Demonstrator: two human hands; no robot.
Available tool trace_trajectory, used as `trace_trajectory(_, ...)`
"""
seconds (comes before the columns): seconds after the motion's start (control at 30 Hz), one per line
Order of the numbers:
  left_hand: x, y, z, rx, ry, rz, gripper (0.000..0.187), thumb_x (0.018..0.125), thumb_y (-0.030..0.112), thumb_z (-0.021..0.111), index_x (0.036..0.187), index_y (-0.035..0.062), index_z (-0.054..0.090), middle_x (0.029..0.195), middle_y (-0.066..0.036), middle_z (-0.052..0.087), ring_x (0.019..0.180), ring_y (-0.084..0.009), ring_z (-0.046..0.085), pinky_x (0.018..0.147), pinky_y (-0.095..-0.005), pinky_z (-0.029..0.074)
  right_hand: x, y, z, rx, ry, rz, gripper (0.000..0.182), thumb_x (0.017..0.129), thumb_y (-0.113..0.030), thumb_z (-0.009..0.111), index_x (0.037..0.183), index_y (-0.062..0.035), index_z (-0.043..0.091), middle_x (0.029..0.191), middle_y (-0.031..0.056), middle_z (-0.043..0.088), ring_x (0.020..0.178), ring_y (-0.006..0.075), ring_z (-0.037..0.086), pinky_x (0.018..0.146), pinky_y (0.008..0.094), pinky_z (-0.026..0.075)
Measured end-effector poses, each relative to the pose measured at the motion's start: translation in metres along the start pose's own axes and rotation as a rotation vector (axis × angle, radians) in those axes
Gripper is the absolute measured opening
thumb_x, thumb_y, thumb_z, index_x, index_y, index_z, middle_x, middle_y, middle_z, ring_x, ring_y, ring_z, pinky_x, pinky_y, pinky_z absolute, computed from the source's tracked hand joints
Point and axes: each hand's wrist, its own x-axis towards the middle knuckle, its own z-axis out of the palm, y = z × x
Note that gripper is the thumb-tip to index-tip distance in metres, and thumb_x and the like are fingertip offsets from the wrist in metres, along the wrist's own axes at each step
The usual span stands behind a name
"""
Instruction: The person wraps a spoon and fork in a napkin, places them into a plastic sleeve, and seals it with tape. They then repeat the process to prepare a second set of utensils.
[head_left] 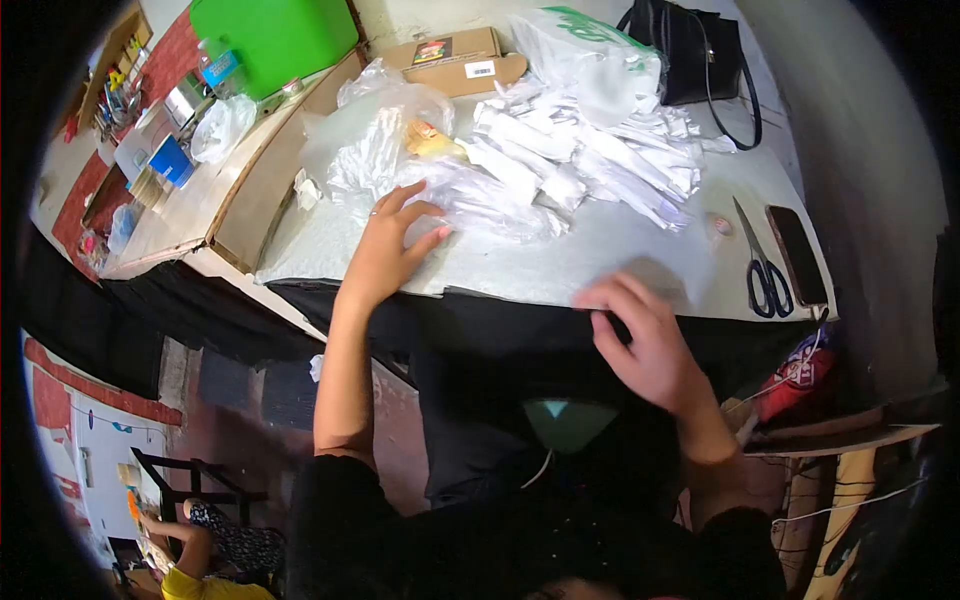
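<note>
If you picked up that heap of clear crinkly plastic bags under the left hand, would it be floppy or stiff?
Probably floppy: the heap of clear crinkly plastic bags lies creased and slumped on the white table. It is likely light, being thin and see-through. The glossy film under the left hand might well slide.

Your clear plastic packets [470,200] lie crumpled in a loose heap on the table's [600,255] left half.

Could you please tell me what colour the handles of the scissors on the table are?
The scissors have black handles, seen in the head view.
</note>
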Motion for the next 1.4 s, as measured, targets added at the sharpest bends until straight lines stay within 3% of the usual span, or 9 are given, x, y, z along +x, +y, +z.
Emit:
trace_trajectory(0.07, 0.000, -0.004, 0.005, -0.087, 0.051, -0.059, 0.028, 0.080, 0.025, 0.066, 0.096, 0.0024, 0.061, 0.129, -0.018, 0.049, 0.120, -0.0361, 0.043, 0.101, -0.0407, 0.033, 0.042, -0.005, 0.019, 0.026, 0.089, -0.065, 0.020, 0.079, 0.006, 0.050, 0.097, -0.0005, 0.056, 0.088, 0.0138, 0.055, 0.077, 0.0308, 0.056, 0.072, 0.0338, 0.045)
trace_trajectory(0.23, 0.004, -0.003, 0.018, -0.053, 0.153, 0.037, 0.027, 0.074, 0.018, 0.071, 0.085, -0.0021, 0.057, 0.125, -0.020, 0.051, 0.112, -0.0379, 0.049, 0.095, -0.0397, 0.038, 0.123, 0.034, 0.089, -0.094, -0.073, -0.226, 0.026, 0.076, 0.006, 0.050, 0.101, 0.0001, 0.055, 0.091, 0.0161, 0.055, 0.086, 0.0342, 0.056, 0.074, 0.0409, 0.044)
trace_trajectory(0.37, -0.003, 0.009, 0.019, -0.214, 0.105, 0.108, 0.021, 0.073, 0.013, 0.069, 0.076, -0.0022, 0.054, 0.103, -0.019, 0.059, 0.097, -0.0366, 0.054, 0.086, -0.0393, 0.041, 0.129, 0.064, 0.105, -0.554, -0.124, -0.016, 0.026, 0.077, -0.005, 0.058, 0.102, 0.0014, 0.055, 0.096, 0.0181, 0.054, 0.097, 0.0366, 0.052, 0.085, 0.0424, 0.042)
trace_trajectory(0.43, -0.012, 0.030, 0.017, -0.311, 0.077, 0.133, 0.020, 0.072, 0.012, 0.069, 0.074, -0.0018, 0.054, 0.089, -0.016, 0.058, 0.087, -0.0341, 0.053, 0.079, -0.0375, 0.042, 0.124, 0.050, 0.087, -0.542, -0.135, 0.100, 0.030, 0.078, -0.009, 0.059, 0.106, 0.0022, 0.054, 0.099, 0.0190, 0.054, 0.099, 0.0369, 0.051, 0.086, 0.0419, 0.042)
trace_trajectory(0.67, -0.009, 0.034, 0.026, -0.319, 0.046, 0.118, 0.014, 0.072, 0.006, 0.066, 0.073, 0.0008, 0.053, 0.076, -0.012, 0.051, 0.078, -0.0322, 0.048, 0.070, -0.0371, 0.039, 0.083, 0.045, 0.058, -0.585, -0.148, 0.132, 0.044, 0.082, -0.014, 0.058, 0.121, 0.0045, 0.046, 0.109, 0.0209, 0.053, 0.102, 0.0379, 0.049, 0.089, 0.0420, 0.040)
trace_trajectory(0.8, 0.003, 0.048, 0.030, -0.283, 0.035, 0.119, 0.022, 0.075, 0.010, 0.062, 0.095, 0.0026, 0.063, 0.073, -0.015, 0.053, 0.073, -0.0328, 0.050, 0.067, -0.0403, 0.043, 0.096, 0.045, 0.059, -0.815, -0.132, 0.229, 0.030, 0.079, -0.009, 0.058, 0.106, 0.0027, 0.052, 0.102, 0.0163, 0.053, 0.095, 0.0317, 0.054, 0.081, 0.0364, 0.047)
trace_trajectory(1.0, 0.016, 0.059, 0.046, 0.116, 0.182, -0.088, 0.047, 0.071, 0.010, 0.062, 0.118, 0.0062, 0.056, 0.072, -0.014, 0.056, 0.073, -0.0344, 0.054, 0.070, -0.0419, 0.048, 0.093, 0.057, 0.076, -1.007, 0.025, 0.178, 0.023, 0.069, -0.005, 0.060, 0.091, 0.0001, 0.055, 0.094, 0.0133, 0.053, 0.089, 0.0258, 0.057, 0.068, 0.0329, 0.051)
trace_trajectory(1.17, 0.030, 0.077, 0.024, 0.245, -0.026, -0.181, 0.051, 0.068, 0.007, 0.062, 0.118, 0.0034, 0.053, 0.116, -0.017, 0.047, 0.103, -0.0366, 0.050, 0.077, -0.0402, 0.048, 0.092, 0.051, 0.073, -0.991, -0.058, 0.270, 0.023, 0.070, -0.005, 0.061, 0.092, 0.0011, 0.055, 0.088, 0.0128, 0.054, 0.085, 0.0242, 0.057, 0.063, 0.0318, 0.052)
trace_trajectory(1.4, 0.034, 0.050, 0.048, 0.175, 0.119, -0.082, 0.054, 0.071, 0.001, 0.057, 0.125, 0.0025, 0.047, 0.121, -0.027, 0.038, 0.098, -0.0450, 0.052, 0.083, -0.0444, 0.046, 0.097, 0.056, 0.078, -1.110, -0.216, 0.341, 0.026, 0.071, -0.010, 0.063, 0.093, -0.0001, 0.056, 0.088, 0.0131, 0.058, 0.083, 0.0236, 0.059, 0.063, 0.0293, 0.051)
